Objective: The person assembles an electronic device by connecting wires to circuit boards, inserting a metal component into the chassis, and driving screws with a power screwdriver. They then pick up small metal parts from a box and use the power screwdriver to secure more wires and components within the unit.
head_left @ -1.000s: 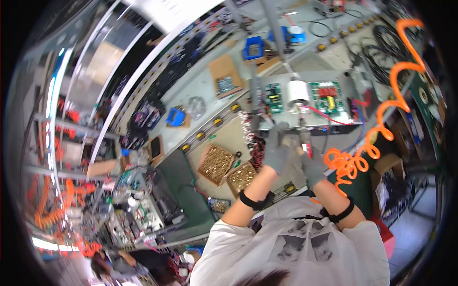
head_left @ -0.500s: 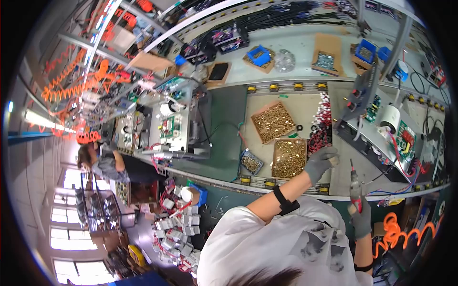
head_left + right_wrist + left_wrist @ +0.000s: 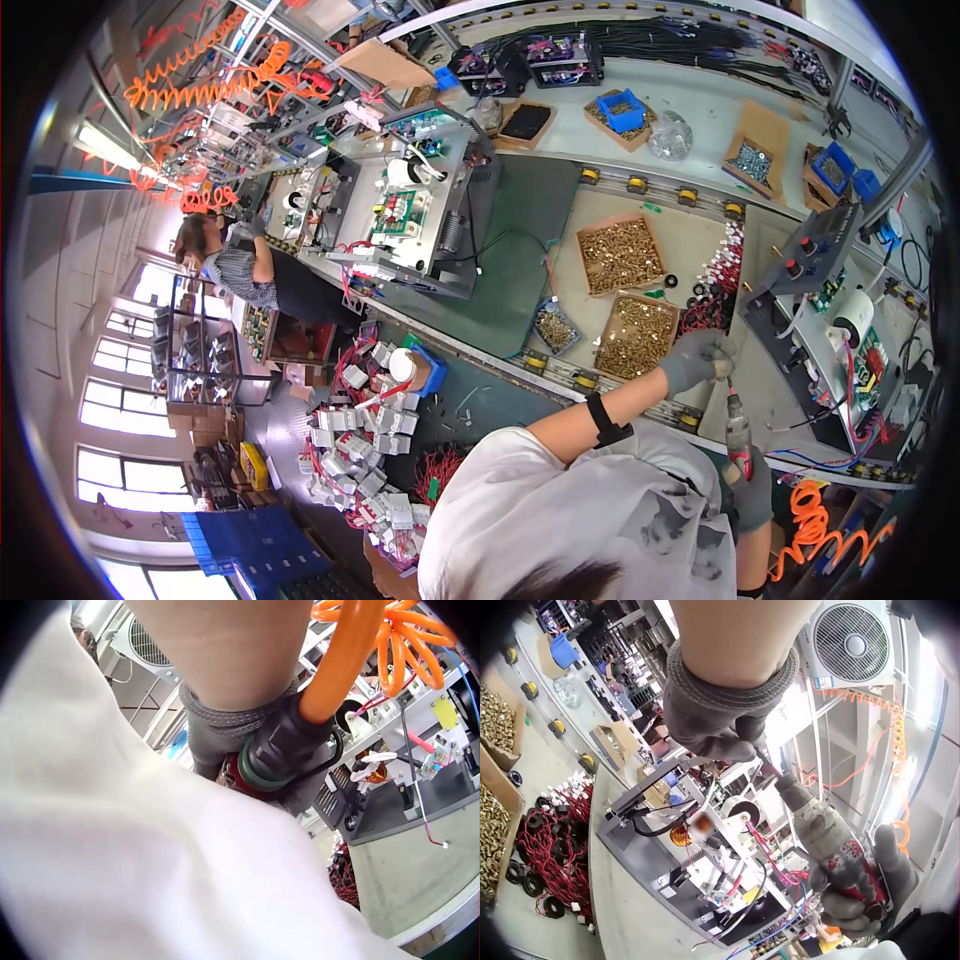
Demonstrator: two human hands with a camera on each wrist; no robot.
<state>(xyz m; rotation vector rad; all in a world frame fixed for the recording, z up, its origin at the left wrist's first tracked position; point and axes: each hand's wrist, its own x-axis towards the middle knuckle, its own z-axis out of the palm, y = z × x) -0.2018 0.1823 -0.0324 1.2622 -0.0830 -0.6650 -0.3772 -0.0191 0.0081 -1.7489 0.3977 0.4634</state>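
In the head view, you seem to be at the loading step: your pneumatic screwdriver [image 3: 740, 435] stands with its bit [image 3: 731, 385] directed away from you, and your left grip [image 3: 700, 360] meets it at the tip. The tool is just beyond your torso, near the front edge of the tabletop [image 3: 685, 235], with the open chassis [image 3: 825, 238] to its right and the brass-coloured fasteners [image 3: 636, 335] to its left. Your next move probably calls for seating a fastener squarely on the bit, then swinging the tool right to the chassis. Your left forearm reaches out across your front; your right grip [image 3: 752, 492] sits low and close to your body, wrapped round the screwdriver's handle.

In the left wrist view, your left fingers bend in towards the bit's tip; you may be pinching a fastener there, but I cannot tell whether they hold anything. The screwdriver slants down from that tip to your right grip, whose fingers curl firmly round the red-marked body. The chassis lies behind, loose leads hanging from it; these could snag as you bring the tool over.

In the right wrist view, your shirt [image 3: 135, 847] covers much of the scene and your right fingertips are hidden. The orange air hose [image 3: 341, 664] joins the screwdriver's rear beside your wrist, so your swing should leave it slack.
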